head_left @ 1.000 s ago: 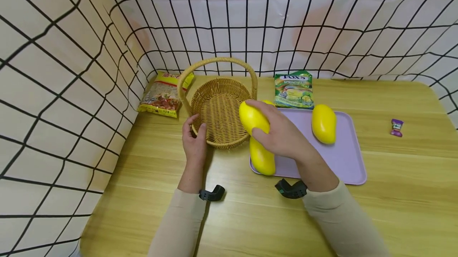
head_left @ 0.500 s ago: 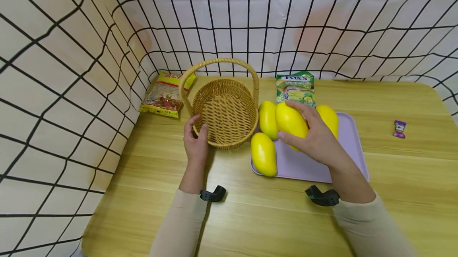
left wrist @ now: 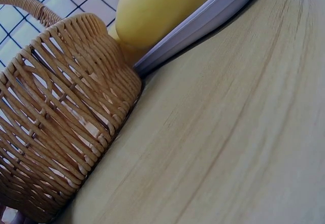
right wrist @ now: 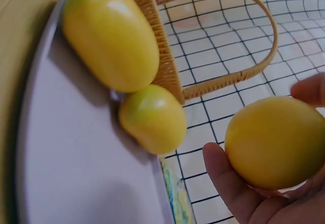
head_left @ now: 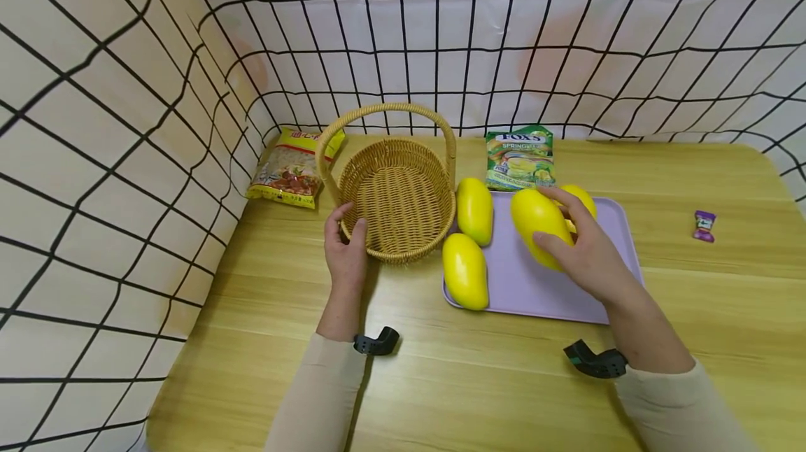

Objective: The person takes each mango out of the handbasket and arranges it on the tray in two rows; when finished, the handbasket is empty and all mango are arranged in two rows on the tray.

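My right hand [head_left: 585, 249] grips a yellow mango [head_left: 538, 228] between thumb and fingers, above the lilac tray [head_left: 529, 298]. In the right wrist view that mango [right wrist: 277, 142] is held up off the tray. Two mangoes [head_left: 475, 210] [head_left: 464, 271] lie along the tray's left side. Another mango [head_left: 581, 199] is on the tray behind my right hand, partly hidden by it. My left hand [head_left: 346, 256] holds the front left rim of a wicker basket [head_left: 403, 253], whose inside shows only bare weave. In the left wrist view the basket's side [left wrist: 66, 112] stands on the table.
A yellow food packet [head_left: 286, 168] leans left of the basket. Behind the tray lies a green FOX'S packet [head_left: 519, 158]. A small purple-wrapped sweet [head_left: 704, 225] is at the far right of the wooden table [head_left: 478, 382]. A white grid-patterned cloth [head_left: 415, 32] rises behind.
My right hand has carried the mango rightward from beside the basket's right rim to over the tray, uncovering the two left mangoes. My left hand has stayed at the basket.
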`<state>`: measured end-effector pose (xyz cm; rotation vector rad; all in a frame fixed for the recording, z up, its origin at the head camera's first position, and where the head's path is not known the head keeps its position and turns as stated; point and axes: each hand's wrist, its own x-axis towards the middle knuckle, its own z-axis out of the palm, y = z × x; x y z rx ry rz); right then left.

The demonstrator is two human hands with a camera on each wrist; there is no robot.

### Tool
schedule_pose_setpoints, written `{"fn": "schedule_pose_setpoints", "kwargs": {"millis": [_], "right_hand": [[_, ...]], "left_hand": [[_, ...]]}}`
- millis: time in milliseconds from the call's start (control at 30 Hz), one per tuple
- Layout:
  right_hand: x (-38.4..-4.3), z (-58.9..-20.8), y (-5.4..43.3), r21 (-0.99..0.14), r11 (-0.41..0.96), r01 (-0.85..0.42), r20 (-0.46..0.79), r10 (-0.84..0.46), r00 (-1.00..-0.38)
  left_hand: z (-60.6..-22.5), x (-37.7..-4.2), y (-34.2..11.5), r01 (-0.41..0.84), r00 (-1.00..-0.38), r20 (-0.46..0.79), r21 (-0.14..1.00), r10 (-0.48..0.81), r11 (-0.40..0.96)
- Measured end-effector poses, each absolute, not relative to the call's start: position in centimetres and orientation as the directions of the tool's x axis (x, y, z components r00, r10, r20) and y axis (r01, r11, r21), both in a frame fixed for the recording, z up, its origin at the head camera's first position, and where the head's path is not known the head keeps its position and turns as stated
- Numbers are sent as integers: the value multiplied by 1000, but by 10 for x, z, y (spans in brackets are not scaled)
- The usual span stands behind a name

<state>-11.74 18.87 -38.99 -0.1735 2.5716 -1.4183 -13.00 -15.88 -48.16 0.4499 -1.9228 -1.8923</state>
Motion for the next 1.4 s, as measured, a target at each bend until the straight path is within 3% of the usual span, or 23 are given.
{"fn": "schedule_pose_setpoints", "kwargs": {"millis": [667,1033,1400], "right_hand": [[-89,-410,224,-717,696,35,-250,-210,-945],[-92,-417,248,-687,724,52,-326,-244,-914],[-95,-426,254,-713,701,-25,-277,-313,-908]], "left_hand": [[-481,-130,-158,65,-869,65,998,-490,18],[-480,-130,-158,53,-874,53,998,-483,12],[-482,-130,-159,65,-872,55,998,-486,-3]]}}
